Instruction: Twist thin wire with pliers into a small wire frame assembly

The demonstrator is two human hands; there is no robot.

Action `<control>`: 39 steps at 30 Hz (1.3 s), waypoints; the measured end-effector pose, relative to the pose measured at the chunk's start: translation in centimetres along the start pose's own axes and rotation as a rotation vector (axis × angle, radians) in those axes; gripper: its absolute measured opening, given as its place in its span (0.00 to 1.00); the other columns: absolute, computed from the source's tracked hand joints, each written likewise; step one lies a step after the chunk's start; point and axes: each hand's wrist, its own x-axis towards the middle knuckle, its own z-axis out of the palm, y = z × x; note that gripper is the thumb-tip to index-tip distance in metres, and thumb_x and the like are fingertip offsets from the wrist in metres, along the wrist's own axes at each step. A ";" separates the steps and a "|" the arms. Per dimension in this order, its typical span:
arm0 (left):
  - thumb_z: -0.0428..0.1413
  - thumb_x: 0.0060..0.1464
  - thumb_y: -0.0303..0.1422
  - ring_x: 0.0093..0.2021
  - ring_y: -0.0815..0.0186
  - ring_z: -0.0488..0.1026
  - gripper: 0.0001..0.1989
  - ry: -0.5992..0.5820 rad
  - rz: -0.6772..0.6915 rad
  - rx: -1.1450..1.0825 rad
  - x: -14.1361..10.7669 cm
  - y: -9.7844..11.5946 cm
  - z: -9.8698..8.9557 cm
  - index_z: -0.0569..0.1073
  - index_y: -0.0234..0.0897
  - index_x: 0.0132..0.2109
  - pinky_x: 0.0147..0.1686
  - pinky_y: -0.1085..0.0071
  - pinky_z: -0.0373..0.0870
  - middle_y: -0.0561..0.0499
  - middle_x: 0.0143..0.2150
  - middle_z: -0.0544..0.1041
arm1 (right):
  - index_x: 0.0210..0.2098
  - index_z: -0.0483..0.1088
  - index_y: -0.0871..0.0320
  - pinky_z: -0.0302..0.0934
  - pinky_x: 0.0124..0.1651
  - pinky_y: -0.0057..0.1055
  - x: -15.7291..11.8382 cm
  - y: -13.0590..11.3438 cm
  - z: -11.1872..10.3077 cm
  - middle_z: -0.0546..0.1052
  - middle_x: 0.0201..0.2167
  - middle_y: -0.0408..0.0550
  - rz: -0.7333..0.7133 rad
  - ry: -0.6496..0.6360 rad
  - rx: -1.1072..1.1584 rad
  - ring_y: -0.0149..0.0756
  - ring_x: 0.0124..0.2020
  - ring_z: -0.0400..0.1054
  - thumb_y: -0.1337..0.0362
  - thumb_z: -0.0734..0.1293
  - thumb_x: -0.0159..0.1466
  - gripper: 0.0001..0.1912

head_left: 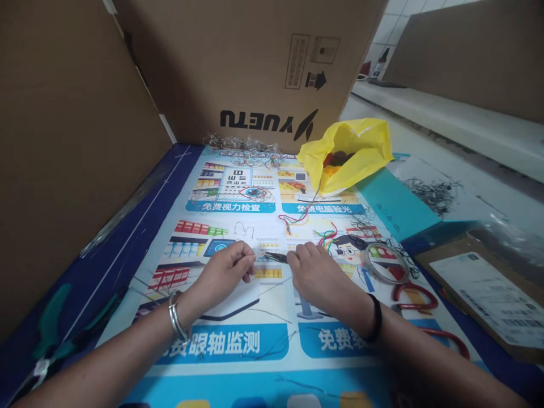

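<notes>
My left hand [233,262] is closed in a pinch over the printed sheet. Just above its fingers shows a thin wire bent into loops [244,229]; whether the fingers hold that wire I cannot tell. My right hand [312,266] is wrapped round a slim dark tool, and the pointed metal tip [275,257] sticks out toward my left hand. The tip looks like that of small pliers, its handle being hidden in the palm. A small gap separates the tip from my left fingers. Red, green and yellow threads [329,235] lie beyond my right hand.
Cardboard walls [238,68] rise at the back and left. A yellow bag [369,161] stands at the back right. Right of my hand lie a round clear container [386,264] and red-handled tools [419,297]. Green-handled pliers [53,323] lie left. Wire scraps [242,144] line the back.
</notes>
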 end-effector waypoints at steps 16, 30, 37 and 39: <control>0.49 0.55 0.36 0.18 0.73 0.63 0.09 0.003 -0.102 -0.262 0.0 -0.2 0.0 0.63 0.37 0.30 0.20 0.76 0.60 0.57 0.20 0.68 | 0.33 0.65 0.60 0.52 0.39 0.35 0.2 0.9 -0.9 0.68 0.33 0.52 0.009 0.141 0.189 0.41 0.36 0.59 0.56 0.61 0.62 0.12; 0.49 0.56 0.36 0.27 0.69 0.73 0.07 0.202 -0.073 -0.230 -0.3 0.3 0.4 0.60 0.38 0.33 0.25 0.74 0.66 0.53 0.28 0.76 | 0.32 0.66 0.59 0.50 0.35 0.33 0.0 -1.1 -2.1 0.69 0.30 0.51 0.070 0.117 0.237 0.40 0.35 0.60 0.58 0.61 0.62 0.11; 0.48 0.58 0.33 0.32 0.68 0.74 0.05 0.338 0.097 -0.208 -0.9 1.1 0.6 0.60 0.37 0.35 0.32 0.72 0.68 0.51 0.31 0.77 | 0.26 0.63 0.58 0.50 0.26 0.25 -0.5 -1.2 -2.7 0.69 0.24 0.43 0.175 -0.216 1.052 0.29 0.25 0.62 0.53 0.54 0.65 0.19; 0.48 0.58 0.32 0.31 0.68 0.74 0.04 0.354 0.127 -0.187 -1.2 1.5 0.7 0.60 0.37 0.35 0.32 0.72 0.67 0.51 0.30 0.77 | 0.26 0.63 0.58 0.52 0.26 0.24 -0.6 -1.5 -2.7 0.70 0.24 0.43 0.209 -0.257 1.220 0.28 0.25 0.63 0.52 0.53 0.65 0.20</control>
